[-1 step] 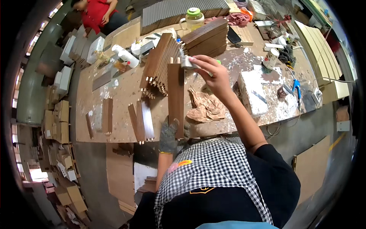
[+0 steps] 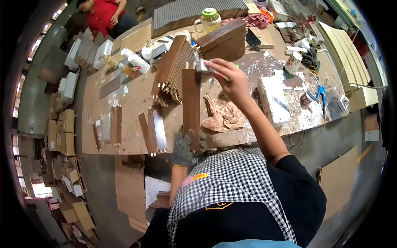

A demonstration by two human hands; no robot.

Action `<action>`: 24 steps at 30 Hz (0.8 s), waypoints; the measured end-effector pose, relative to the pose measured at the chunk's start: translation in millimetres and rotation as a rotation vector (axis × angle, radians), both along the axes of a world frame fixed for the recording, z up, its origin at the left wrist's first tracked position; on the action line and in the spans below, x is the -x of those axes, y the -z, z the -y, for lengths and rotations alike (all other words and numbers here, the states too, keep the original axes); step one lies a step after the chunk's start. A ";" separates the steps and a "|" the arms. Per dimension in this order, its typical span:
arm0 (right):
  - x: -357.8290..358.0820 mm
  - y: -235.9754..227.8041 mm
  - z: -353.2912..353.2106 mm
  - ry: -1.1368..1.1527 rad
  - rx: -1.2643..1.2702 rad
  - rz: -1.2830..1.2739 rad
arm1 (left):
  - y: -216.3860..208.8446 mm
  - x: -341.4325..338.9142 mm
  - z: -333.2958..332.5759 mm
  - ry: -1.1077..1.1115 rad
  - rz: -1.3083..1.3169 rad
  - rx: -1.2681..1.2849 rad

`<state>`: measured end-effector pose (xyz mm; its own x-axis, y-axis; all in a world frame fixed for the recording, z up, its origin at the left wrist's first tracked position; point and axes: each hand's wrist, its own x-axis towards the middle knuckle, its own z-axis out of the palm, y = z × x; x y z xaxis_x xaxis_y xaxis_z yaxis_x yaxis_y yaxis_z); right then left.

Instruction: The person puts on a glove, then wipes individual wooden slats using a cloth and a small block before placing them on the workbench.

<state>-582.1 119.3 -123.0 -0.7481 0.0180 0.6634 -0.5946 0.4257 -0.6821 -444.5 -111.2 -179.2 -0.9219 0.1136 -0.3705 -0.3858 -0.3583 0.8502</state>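
My left hand [image 2: 183, 148], in a grey work glove, is closed around the near end of a dark brown wooden board [image 2: 191, 101]. The board points away from me, with pale dowel pegs sticking out of its ends. Bare and closed, my right hand [image 2: 231, 78] pinches a small whitish-grey piece [image 2: 202, 67], which looks soft; its exact kind is hidden by blur and fingers. That piece is beside the board's far right corner, close to the pegs; I cannot tell whether it touches. Crumpled brown paper [image 2: 223, 114] lies right of the board.
Stacked pegged boards [image 2: 175, 62] and another stack [image 2: 223, 41] stand beyond. Shorter strips [image 2: 155, 130] lie to the left. A green-lidded jug [image 2: 211, 20], white bottles [image 2: 138, 63], a wrapped white block [image 2: 273, 101] and a blue air gun [image 2: 321, 97] are on the table. A person in red [image 2: 106, 16] stands far left.
The board and my right hand have shifted very slightly. Both hands keep their hold.
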 end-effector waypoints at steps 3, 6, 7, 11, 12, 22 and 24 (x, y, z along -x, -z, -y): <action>2.4 5.3 -9.1 0.053 0.033 0.074 | -1.1 -6.4 2.5 0.053 -0.004 -0.038; -6.3 -0.5 -1.9 0.019 0.054 0.064 | -0.5 -8.2 5.2 0.022 -0.001 -0.018; -11.7 -4.9 1.6 -0.001 0.007 -0.016 | -1.5 -7.5 5.3 0.017 -0.001 0.002; 1.3 5.9 -0.3 0.163 -0.134 -0.037 | 0.6 -6.6 7.1 0.034 -0.008 -0.031; 4.4 7.2 -5.7 0.185 -0.108 0.022 | -0.7 -7.0 6.8 0.039 0.001 -0.017; 24.1 7.0 -8.1 0.141 0.021 0.103 | -3.0 0.8 3.5 -0.009 0.034 -0.075; 11.4 -2.5 -2.8 0.102 0.089 0.135 | -11.9 9.3 1.9 -0.002 0.006 -0.100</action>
